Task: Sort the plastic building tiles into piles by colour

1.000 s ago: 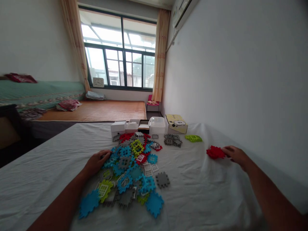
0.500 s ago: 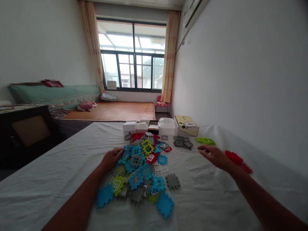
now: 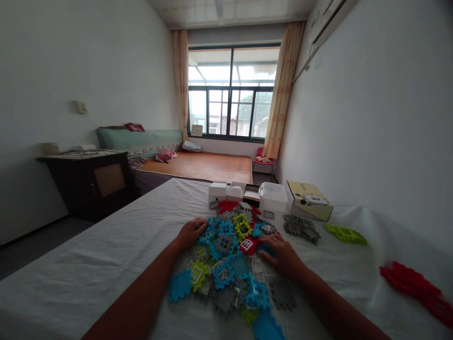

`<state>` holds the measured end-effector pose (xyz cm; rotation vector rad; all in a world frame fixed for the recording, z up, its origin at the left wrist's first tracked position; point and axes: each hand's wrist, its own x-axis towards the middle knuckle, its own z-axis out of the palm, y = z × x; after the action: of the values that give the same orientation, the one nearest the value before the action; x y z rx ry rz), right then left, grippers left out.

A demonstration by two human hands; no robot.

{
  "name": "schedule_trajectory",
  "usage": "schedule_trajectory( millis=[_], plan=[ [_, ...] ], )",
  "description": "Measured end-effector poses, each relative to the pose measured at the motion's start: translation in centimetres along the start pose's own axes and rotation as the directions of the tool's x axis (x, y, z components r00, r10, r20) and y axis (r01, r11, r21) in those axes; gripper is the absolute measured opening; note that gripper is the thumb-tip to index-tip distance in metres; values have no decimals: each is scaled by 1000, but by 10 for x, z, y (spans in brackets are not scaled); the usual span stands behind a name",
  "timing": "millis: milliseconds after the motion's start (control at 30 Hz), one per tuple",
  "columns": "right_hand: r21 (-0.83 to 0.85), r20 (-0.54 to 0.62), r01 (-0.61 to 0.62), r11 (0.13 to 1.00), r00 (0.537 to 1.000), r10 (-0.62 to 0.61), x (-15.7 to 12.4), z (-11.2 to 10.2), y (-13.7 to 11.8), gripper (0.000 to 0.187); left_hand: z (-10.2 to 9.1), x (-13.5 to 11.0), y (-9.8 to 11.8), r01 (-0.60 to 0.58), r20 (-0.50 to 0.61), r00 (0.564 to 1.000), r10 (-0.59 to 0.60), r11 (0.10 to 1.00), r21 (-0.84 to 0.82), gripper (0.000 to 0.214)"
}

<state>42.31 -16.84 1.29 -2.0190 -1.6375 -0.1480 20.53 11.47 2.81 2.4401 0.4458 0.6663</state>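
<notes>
A heap of flat interlocking plastic tiles with toothed edges, in blue, grey, green and red, lies in front of me; some hold small window frames. At its left edge rests my left hand [image 3: 193,231], fingers curled in beside the blue tiles [image 3: 207,236]; what they hold, if anything, is hidden. My right hand [image 3: 281,252] is at the heap's right side, thumb and fingers apart, fingertips by a red tile with a white window [image 3: 247,244]. Below that hand are loose white window frames [image 3: 257,268] and a grey tile [image 3: 282,293].
Behind the heap stand a white box [image 3: 217,192], a black-edged box [image 3: 252,194], a clear plastic tub [image 3: 273,197] and a yellow carton [image 3: 310,200]. To the right lie grey tiles [image 3: 300,228], green tiles [image 3: 347,234] and red tiles [image 3: 414,285] on the white cloth [image 3: 148,226].
My right hand has moved left, from near the green tiles to the heap's right side. My left hand stays at the heap's left edge. The camera view has turned left.
</notes>
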Motion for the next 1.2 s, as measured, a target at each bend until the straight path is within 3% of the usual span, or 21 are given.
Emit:
schedule_trajectory(
  millis=[133,200,333,533,767,1067,1200],
  plan=[
    [-127,-208,-125,984,973,97,6,-2,26,33,1,0,2,9,-4,1000,-9,1000,-1,35],
    [-173,-246,-189,967,959,144,7,3,41,38,2,0,2,3,-12,1000,-3,1000,1,35],
    [-134,-143,-181,974,976,162,1,9,52,42,3,-1,0,-11,-19,1000,11,1000,11,35],
    [40,-29,-129,991,991,130,-6,-5,32,43,4,0,-6,-18,-7,1000,18,1000,23,35],
    [325,-116,-135,936,977,181,-4,-14,28,61,4,2,-8,-52,1,999,52,998,26,36],
    [377,-106,-155,913,972,209,-4,-28,30,23,3,2,-7,-50,10,999,50,998,31,35],
    [390,-83,-121,913,983,165,-5,-30,24,25,3,2,-6,-55,8,998,55,998,23,34]
  ],
)
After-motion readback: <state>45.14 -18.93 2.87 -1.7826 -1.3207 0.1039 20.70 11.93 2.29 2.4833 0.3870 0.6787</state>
